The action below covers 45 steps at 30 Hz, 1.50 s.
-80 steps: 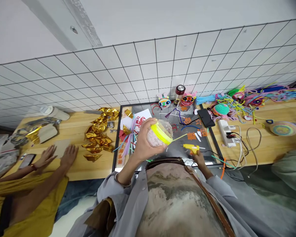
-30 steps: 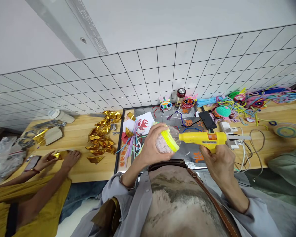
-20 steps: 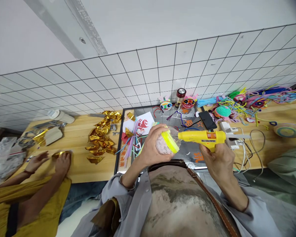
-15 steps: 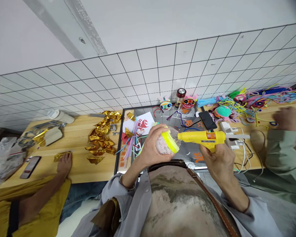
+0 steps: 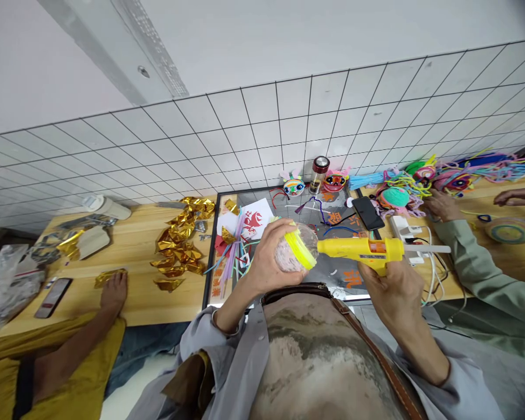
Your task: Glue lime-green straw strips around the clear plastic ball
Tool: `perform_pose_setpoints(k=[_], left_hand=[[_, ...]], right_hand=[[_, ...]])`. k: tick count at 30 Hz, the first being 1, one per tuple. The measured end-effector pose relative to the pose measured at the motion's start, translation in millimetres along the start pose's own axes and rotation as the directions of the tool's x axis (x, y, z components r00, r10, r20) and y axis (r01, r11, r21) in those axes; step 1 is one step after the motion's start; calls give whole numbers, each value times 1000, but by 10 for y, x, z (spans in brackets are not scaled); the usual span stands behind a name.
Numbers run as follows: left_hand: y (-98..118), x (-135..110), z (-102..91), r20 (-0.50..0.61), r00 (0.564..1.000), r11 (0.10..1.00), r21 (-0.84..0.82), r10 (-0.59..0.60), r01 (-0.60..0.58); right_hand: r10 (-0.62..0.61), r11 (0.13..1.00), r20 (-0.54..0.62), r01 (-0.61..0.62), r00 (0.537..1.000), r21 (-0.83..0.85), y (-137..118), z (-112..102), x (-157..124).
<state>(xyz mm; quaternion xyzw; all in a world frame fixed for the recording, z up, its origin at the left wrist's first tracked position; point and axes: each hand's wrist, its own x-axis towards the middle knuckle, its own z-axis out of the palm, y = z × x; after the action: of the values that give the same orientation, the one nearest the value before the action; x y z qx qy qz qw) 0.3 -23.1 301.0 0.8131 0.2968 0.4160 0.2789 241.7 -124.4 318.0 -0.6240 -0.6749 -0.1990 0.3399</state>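
My left hand [image 5: 266, 256] is wrapped round a clear plastic cup [image 5: 295, 254] with yellow pipe cleaner wound about it, holding it up on its side above the dark cutting mat [image 5: 341, 274]. My right hand [image 5: 387, 286] grips a yellow hot glue gun [image 5: 363, 249]. The gun points left and its nozzle touches the cup by the yellow band.
Gold foil scraps [image 5: 179, 245], a red paper cut [image 5: 254, 220], a phone [image 5: 367, 212], a power strip [image 5: 405, 233] with cords and piles of coloured pipe cleaners [image 5: 455, 175] lie on the wooden table. A person in yellow [image 5: 109, 291] sits left; a green sleeve [image 5: 468, 256] reaches in at right.
My right hand lifted the glue gun off the mat and brought its nozzle to the cup. The person at right reached an arm onto the table. The left person withdrew one hand.
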Motion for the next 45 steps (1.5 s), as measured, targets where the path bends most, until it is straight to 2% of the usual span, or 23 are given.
perform_pose_setpoints(k=[4,9,16,22,31,41,43,45], left_hand=[[-3,0,6,1,1000,1000,5,1,-1],[8,-3,4,5,1000,1000,-31,-1,1],[29,-26,-2,38,999,998,-54,-11,13],[24,-34,2,30,1000,998,-67,8,-6],[-2,-37,7,33,999,999,-47,6,-4],[2,-23,1,11,999,998,-51,35,-35],[2,-21,5,13,1000,999,-45,28,-27],[0,-18,7,4,1000,998,-51,24,-23]], right_hand=[[21,1000,17,-21,1000,-4,-5,-11,-5],[-44,999,-32,44,999,9,-28,-29,59],[-81,997,-33,81,996,-7,-40,-43,140],[-48,998,-24,47,999,-52,-30,-32,130],[-114,993,-28,114,993,-15,-17,-79,119],[-31,998,-22,32,999,61,-34,-102,63],[38,996,-13,-37,999,84,-56,-100,31],[179,974,37,-182,983,137,-61,-73,-24]])
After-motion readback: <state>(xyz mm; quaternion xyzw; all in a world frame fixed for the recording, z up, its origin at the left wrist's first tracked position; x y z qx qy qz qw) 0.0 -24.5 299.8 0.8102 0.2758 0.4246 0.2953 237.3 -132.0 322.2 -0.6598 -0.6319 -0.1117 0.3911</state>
